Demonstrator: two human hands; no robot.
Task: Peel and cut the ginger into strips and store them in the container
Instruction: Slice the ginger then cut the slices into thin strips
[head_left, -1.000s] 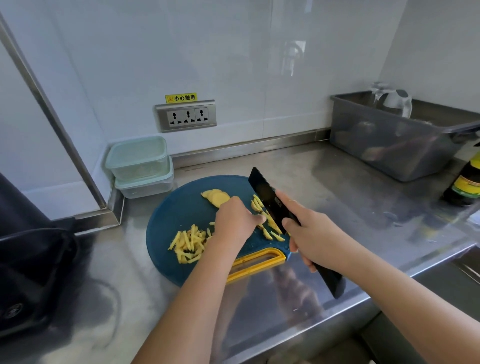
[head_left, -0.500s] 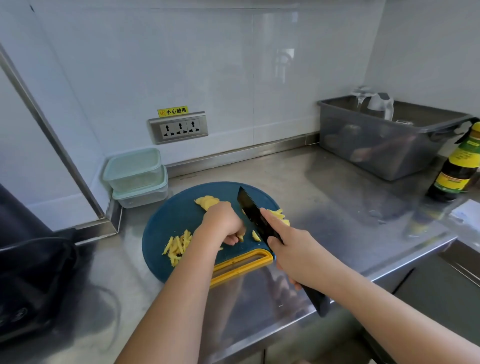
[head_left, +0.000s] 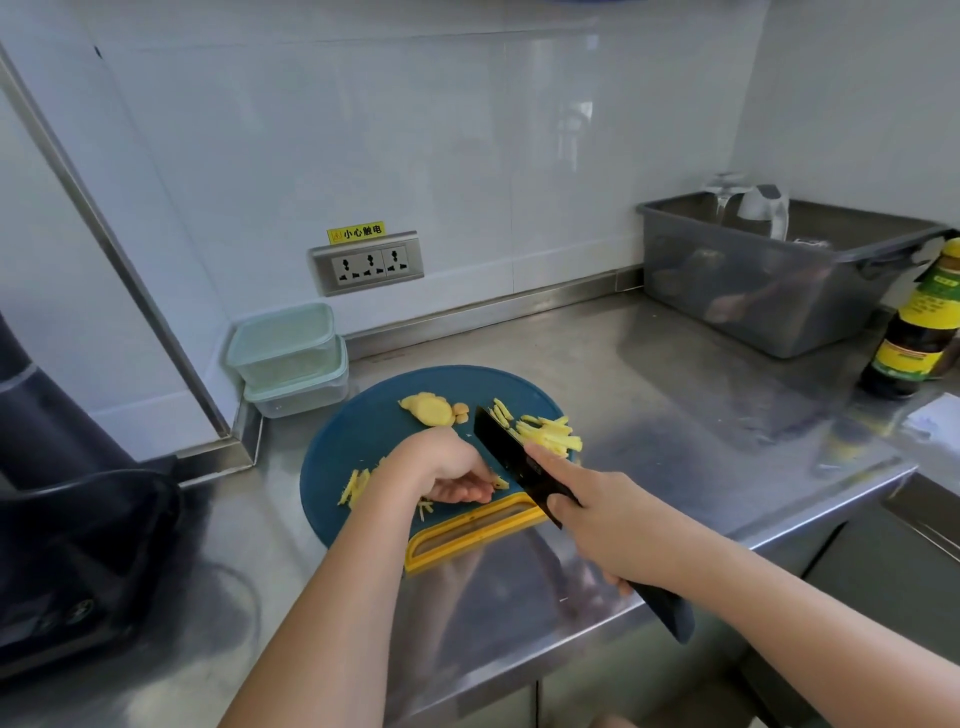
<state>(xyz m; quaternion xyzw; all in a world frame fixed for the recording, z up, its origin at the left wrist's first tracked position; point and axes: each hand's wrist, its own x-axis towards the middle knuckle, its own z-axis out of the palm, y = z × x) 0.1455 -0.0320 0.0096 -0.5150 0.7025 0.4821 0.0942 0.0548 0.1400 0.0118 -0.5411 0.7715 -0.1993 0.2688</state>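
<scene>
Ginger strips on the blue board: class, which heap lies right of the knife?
The heap at the right edge of the board, beyond the knife; the other heap lies by the left hand.

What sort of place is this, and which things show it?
Likely a kitchen, perhaps a commercial one: stainless steel counter, round cutting board with ginger strips, and a sauce bottle.

Right hand (head_left: 608, 514) grips black knife (head_left: 511, 457) over blue board (head_left: 363, 431); left hand (head_left: 441, 467) pinches ginger strips (head_left: 500, 483) beside blade.

Left hand (head_left: 441, 467) partly hides ginger strips (head_left: 358, 486)
</scene>
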